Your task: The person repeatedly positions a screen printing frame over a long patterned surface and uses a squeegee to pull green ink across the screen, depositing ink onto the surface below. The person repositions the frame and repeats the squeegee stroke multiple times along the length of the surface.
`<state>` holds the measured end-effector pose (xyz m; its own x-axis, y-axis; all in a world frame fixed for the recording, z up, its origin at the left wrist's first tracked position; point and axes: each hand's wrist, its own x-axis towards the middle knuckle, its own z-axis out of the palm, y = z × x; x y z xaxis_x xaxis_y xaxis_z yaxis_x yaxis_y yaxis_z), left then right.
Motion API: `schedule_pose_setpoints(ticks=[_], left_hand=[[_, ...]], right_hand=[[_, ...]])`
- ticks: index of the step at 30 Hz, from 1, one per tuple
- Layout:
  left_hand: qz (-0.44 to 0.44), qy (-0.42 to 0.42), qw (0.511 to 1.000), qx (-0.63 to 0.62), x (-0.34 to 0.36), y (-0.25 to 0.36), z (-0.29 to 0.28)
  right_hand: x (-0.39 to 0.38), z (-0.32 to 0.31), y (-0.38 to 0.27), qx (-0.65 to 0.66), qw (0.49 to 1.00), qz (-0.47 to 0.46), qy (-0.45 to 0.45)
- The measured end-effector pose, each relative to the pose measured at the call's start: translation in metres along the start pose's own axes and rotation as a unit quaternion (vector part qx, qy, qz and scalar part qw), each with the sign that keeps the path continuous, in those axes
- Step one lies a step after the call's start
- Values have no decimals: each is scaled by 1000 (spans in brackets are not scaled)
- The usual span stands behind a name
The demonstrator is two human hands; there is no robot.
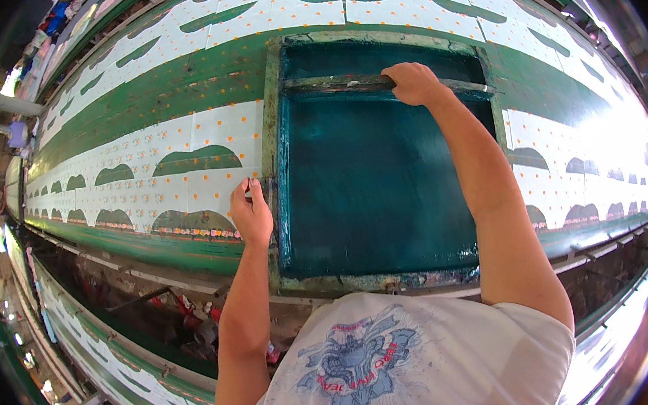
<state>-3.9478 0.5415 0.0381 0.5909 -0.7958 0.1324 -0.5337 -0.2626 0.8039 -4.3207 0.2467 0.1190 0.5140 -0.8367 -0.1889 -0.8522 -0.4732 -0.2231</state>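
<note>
My right hand (413,83) is closed on a long squeegee bar (315,87) lying across the far part of a large screen-printing frame (278,145). The screen inside (376,183) is coated with dark teal ink, glossy along its edges. My left hand (251,212) is just left of the frame, fingers loosely bent and apart, with nothing visible held. Under and around the frame, white printed sheets (189,133) with orange dots and dark curved shapes lie on a long green table (229,65).
A metal rail (154,273) runs along the near table edge. Below it is a dark gap with jumbled red and grey items (192,319). Another table with printed sheets (108,356) stands at lower left. A grey pipe (15,103) and a purple container (18,134) are at the left.
</note>
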Motion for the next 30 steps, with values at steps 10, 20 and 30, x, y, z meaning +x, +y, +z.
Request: schedule_pose_setpoints(ticks=[10, 20, 30], left_hand=[[46, -5, 999, -13, 4, 7, -2], [83, -11, 996, -30, 8, -12, 1], [66, -32, 994, 82, 9, -11, 6]], right_hand=[[-137, 50, -69, -12, 1000, -22, -2], [-279, 87, -157, 4, 999, 18, -31], [-360, 131, -193, 3, 997, 0, 81]])
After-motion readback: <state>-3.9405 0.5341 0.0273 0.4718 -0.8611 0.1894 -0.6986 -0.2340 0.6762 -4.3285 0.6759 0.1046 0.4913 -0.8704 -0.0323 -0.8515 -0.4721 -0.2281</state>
